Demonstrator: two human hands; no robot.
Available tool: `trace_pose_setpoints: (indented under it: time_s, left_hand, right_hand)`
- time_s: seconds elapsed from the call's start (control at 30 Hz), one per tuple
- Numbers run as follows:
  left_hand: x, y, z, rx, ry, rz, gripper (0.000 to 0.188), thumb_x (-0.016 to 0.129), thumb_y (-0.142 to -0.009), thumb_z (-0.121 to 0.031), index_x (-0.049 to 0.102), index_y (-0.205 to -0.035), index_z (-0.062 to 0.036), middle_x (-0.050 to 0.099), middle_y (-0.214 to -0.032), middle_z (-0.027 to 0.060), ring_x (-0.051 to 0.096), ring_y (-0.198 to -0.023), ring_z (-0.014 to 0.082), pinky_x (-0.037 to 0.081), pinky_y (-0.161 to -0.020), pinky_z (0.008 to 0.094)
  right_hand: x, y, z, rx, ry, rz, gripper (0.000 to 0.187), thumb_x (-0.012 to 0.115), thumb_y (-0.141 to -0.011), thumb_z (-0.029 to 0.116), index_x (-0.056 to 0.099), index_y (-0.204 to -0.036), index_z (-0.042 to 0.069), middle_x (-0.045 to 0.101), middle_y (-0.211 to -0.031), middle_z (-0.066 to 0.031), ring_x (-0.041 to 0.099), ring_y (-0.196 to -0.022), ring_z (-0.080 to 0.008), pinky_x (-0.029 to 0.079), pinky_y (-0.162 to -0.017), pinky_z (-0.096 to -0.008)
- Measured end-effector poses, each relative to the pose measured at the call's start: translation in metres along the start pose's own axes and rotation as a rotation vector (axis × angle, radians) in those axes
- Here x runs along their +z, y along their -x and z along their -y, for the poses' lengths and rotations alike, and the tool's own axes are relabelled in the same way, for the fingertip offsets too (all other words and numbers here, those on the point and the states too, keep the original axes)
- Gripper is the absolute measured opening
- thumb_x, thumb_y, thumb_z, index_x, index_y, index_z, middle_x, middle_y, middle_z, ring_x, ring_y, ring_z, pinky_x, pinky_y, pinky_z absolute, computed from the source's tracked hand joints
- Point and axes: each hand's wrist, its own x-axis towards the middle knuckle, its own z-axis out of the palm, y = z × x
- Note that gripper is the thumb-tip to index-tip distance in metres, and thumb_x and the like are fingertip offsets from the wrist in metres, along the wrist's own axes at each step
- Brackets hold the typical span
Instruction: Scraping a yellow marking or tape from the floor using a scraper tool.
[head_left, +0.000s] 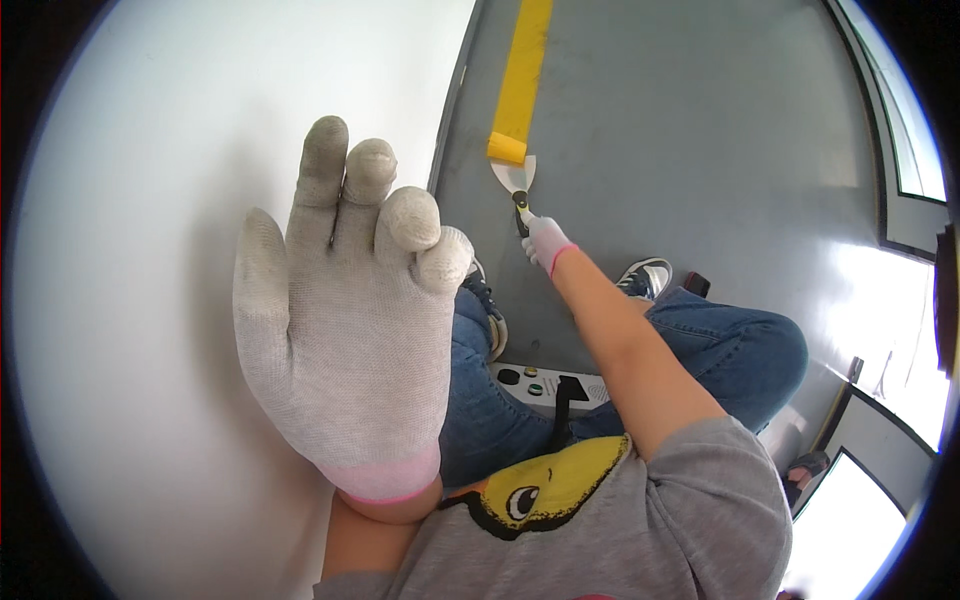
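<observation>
My left hand (365,310), in a whitish knit glove with a pink cuff, is raised close to the camera. Its palm shows, with the fingers apart and partly bent, and nothing is in it. Farther off, my right hand (546,243), gloved the same way, grips the dark handle of a putty knife (515,175). The wide metal blade lies near the floor, against the near end of a strip of yellow floor tape (524,85). That end of the tape is curled over (507,148) right at the blade.
A white wall (150,300) rises along the left, meeting the grey floor (690,130). My knees are bent in jeans (735,340), with sneakers (645,277) on the floor. Between my legs lies a white panel with dark parts (540,385). Framed bright panels (855,510) stand at the right.
</observation>
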Motion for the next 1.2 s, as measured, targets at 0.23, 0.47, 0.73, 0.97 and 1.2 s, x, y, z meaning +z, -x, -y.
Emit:
trace_pose_setpoints:
  time_s: [0.23, 0.47, 0.73, 0.97, 1.2]
  left_hand:
    - [-0.001, 0.001, -0.001, -0.024, -0.013, 0.0, 0.048, 0.023, -0.093, -0.031, 0.03, -0.124, 0.0064, 0.044, -0.109, 0.0175, 0.041, -0.085, 0.0206, 0.037, -0.072, 0.0315]
    - [0.006, -0.001, 0.002, -0.019, 0.057, -0.007, 0.048, 0.025, -0.093, -0.03, 0.03, -0.124, 0.0058, 0.043, -0.109, 0.0159, 0.039, -0.081, 0.0185, 0.037, -0.071, 0.0297]
    - [0.006, 0.002, -0.001, -0.017, 0.043, 0.0, 0.047, 0.028, -0.093, -0.029, 0.031, -0.124, 0.0064, 0.042, -0.109, 0.0147, 0.039, -0.082, 0.0173, 0.037, -0.071, 0.0288]
    - [0.002, -0.002, -0.002, -0.001, 0.036, -0.018, 0.047, 0.027, -0.093, -0.029, 0.031, -0.124, 0.0066, 0.043, -0.11, 0.0159, 0.04, -0.084, 0.0192, 0.037, -0.072, 0.0305]
    - [0.0, 0.0, -0.002, 0.004, 0.056, -0.005, 0.048, 0.024, -0.093, -0.031, 0.032, -0.123, 0.0067, 0.044, -0.108, 0.0185, 0.041, -0.087, 0.0211, 0.036, -0.073, 0.0319]
  right_hand:
    - [-0.003, 0.005, -0.017, -0.111, -0.058, -0.069, 0.037, 0.042, -0.086, 0.048, 0.045, -0.079, 0.011, 0.032, -0.048, 0.0039, 0.025, -0.036, -0.0078, 0.02, -0.034, -0.0242]
    - [-0.006, 0.009, -0.08, -0.002, 0.001, 0.061, 0.035, 0.044, -0.085, 0.047, 0.042, -0.077, 0.013, 0.039, -0.052, 0.0006, 0.031, -0.037, -0.0106, 0.025, -0.034, -0.0262]
    - [0.026, -0.017, -0.029, -0.205, -0.08, -0.003, 0.036, 0.043, -0.085, 0.047, 0.039, -0.072, 0.014, 0.037, -0.048, 0.001, 0.033, -0.033, -0.0118, 0.022, -0.031, -0.0269]
    - [0.047, -0.007, -0.001, -0.047, -0.33, 0.142, 0.037, 0.041, -0.087, 0.048, 0.041, -0.074, 0.013, 0.032, -0.048, 0.0037, 0.026, -0.034, -0.0073, 0.018, -0.032, -0.0238]
    - [0.03, 0.018, -0.006, -0.058, -0.527, 0.301, 0.041, 0.04, -0.087, 0.049, 0.042, -0.074, 0.011, 0.028, -0.049, 0.005, 0.022, -0.035, -0.006, 0.016, -0.033, -0.0226]
